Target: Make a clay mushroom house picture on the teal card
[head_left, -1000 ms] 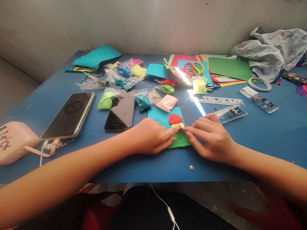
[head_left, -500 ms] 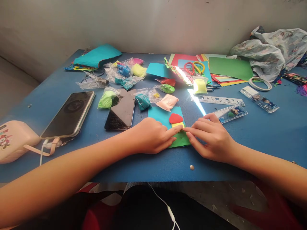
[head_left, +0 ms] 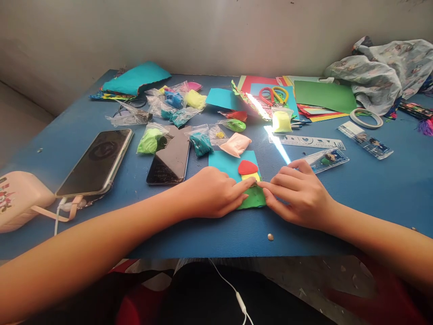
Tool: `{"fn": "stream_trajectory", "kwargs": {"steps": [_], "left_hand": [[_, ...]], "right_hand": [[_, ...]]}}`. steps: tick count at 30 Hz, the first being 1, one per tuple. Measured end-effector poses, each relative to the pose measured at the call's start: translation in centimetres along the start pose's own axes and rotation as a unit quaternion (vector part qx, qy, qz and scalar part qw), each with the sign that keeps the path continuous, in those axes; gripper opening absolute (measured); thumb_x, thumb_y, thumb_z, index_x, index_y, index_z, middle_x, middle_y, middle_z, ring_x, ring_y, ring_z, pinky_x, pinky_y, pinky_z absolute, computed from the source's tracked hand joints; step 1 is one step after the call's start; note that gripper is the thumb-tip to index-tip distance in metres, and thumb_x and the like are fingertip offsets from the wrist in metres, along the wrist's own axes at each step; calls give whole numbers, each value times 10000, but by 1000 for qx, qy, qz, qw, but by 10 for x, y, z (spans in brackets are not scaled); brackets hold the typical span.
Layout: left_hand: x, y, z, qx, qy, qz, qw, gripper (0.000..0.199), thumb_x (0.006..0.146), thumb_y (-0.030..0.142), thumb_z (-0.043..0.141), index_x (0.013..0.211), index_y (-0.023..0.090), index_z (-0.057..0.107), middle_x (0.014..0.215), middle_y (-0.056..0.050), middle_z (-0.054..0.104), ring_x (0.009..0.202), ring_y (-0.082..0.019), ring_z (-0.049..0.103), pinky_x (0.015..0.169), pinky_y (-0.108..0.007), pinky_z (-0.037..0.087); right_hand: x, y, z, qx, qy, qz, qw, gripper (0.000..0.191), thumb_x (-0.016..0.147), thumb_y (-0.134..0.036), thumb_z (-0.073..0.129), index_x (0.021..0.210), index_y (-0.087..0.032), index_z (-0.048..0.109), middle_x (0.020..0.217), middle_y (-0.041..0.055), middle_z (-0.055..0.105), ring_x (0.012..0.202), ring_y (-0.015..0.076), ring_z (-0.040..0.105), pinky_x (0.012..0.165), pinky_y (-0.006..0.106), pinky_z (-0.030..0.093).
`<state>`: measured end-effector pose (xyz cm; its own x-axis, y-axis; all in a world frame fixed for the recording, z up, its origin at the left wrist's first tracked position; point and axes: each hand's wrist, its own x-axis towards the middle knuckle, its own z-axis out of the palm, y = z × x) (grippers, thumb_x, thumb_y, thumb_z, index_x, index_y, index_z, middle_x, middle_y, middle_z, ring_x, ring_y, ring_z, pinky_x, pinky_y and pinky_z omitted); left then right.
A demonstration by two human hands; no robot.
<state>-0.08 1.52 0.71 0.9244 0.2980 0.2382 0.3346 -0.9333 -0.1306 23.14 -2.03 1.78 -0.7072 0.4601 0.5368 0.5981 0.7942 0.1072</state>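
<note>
A light-blue card lies flat on the table in front of me. On it, green modelling clay covers the near part, with a yellow clay piece above it and a red rounded clay piece on top. My left hand rests over the card's left side, its index finger stretched onto the yellow clay's lower edge and its other fingers curled. From the right, my right hand reaches in with fingers apart, index tip at the clay's right edge. Neither hand appears to hold anything; what lies under the fingertips is hidden.
Bagged clay in several colours lies beyond the card. Two phones lie left. Behind are scissors, coloured paper and a clear ruler. A tape roll sits at right.
Both index fingertips have shifted very slightly along the clay's edge, leaving a small gap between them. The view has moved a little; everything else stays in place.
</note>
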Motion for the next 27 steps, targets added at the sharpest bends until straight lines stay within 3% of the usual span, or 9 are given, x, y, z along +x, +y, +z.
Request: {"fn": "stream_trajectory", "kwargs": {"steps": [9, 27], "left_hand": [[-1, 2, -1, 8, 55, 18, 998, 375, 993, 252, 337, 1169, 88, 625, 591, -29, 679, 467, -159, 599, 420, -281, 348], [-2, 3, 0, 1, 69, 30, 997, 341, 978, 244, 387, 1111, 89, 660, 554, -9, 652, 428, -154, 567, 410, -284, 327]], "right_hand": [[-1, 1, 2, -10, 2, -18, 1000, 125, 893, -140, 560, 882, -177, 680, 616, -15, 633, 587, 126, 514, 690, 341, 399], [-3, 3, 8, 12, -19, -5, 1000, 201, 936, -155, 503, 1045, -104, 664, 675, 16, 619, 615, 135, 524, 715, 331, 367]]}}
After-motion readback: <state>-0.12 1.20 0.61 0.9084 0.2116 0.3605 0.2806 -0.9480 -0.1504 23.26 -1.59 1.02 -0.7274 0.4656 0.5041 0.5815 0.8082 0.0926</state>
